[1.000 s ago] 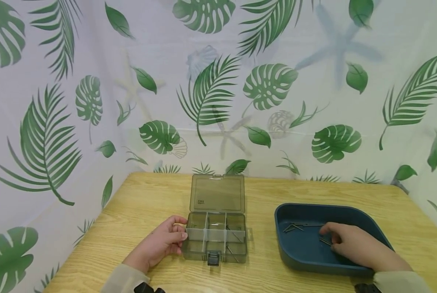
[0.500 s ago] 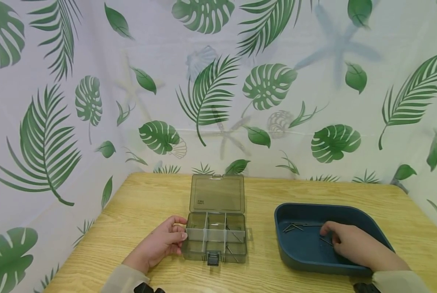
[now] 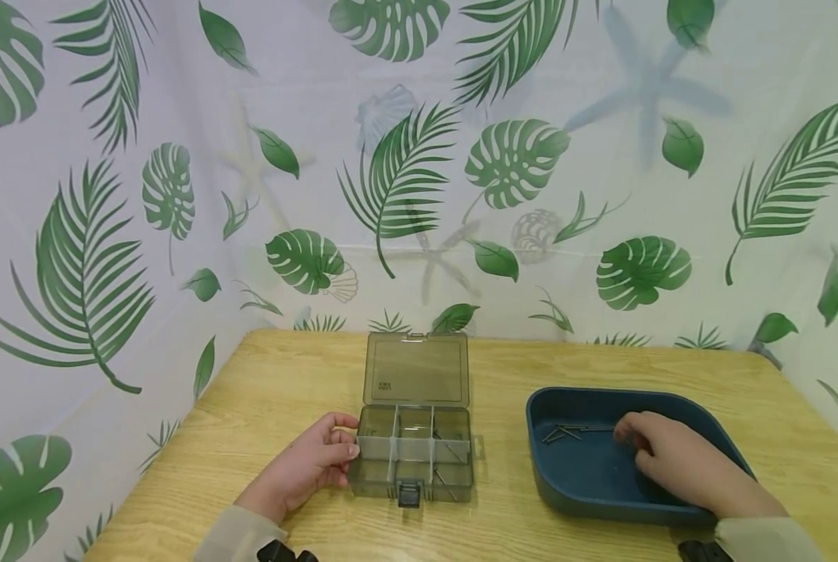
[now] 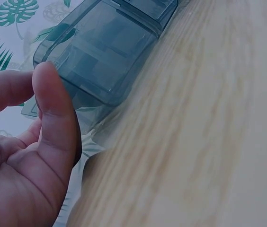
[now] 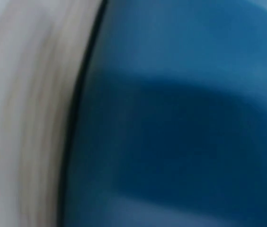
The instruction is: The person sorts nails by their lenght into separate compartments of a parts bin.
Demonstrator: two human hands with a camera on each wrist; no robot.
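A smoky see-through compartment box [image 3: 411, 490] stands on the table with its lid [image 3: 416, 371] raised. Thin dark nails [image 3: 451, 451] lean in its right-hand compartments. At the box's left side my left hand [image 3: 313, 460] holds it with bent fingers; the left wrist view shows the thumb [image 4: 53, 90] at the box's corner. My right hand [image 3: 679, 460] reaches into the dark blue tray [image 3: 566, 492], its thumb and forefinger pinched together around a thin nail mostly hidden by the fingers. Several loose nails [image 3: 562, 433] lie in the tray, left of those fingertips.
Both box and tray stand on a wood-grain table [image 3: 250, 390], the tray to the right with bare table between them. A leaf-print cloth [image 3: 419, 156] hangs behind the table and on the left. The right wrist view is blurred, mostly blue tray wall.
The nail that lay under my right fingertips no longer shows on the tray floor, and that hand has risen slightly. My left hand and the box have stayed in place.
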